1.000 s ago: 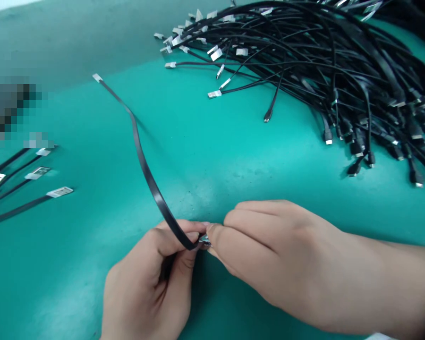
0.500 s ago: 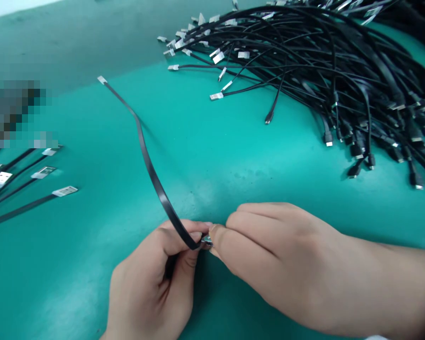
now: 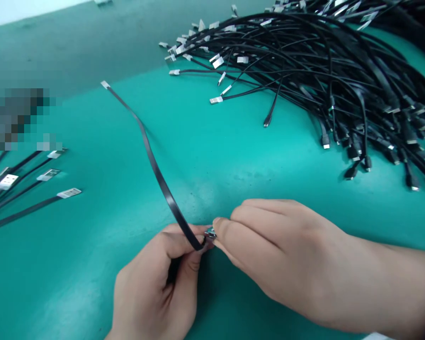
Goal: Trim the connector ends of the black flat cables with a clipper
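A flat black USB cable [image 3: 159, 177] rises from my fingers and stretches away to the far left, ending in a silver plug [image 3: 105, 84]. My left hand [image 3: 159, 278] is closed, pinching the near end of this cable between thumb and forefinger. At that near end, between both sets of fingertips, shows a small shiny metal piece [image 3: 210, 232]. My right hand [image 3: 283, 250] is closed, with thumb and forefinger pinched on the metal piece from the right. The fingers hide most of the piece, so I cannot tell whether it is joined to the cable.
A large heap of black cables [image 3: 297, 61] with silver and black plugs lies at the back right of the green table [image 3: 205, 141]. Several more cables [image 3: 31, 203] with USB plugs come in at the left edge. Behind them a dark object [image 3: 14, 115] is pixelated.
My right fingertips have shifted slightly up and away from the left ones, and more of the metal piece shows. Both hands stay pinched; the whole view has moved a little.
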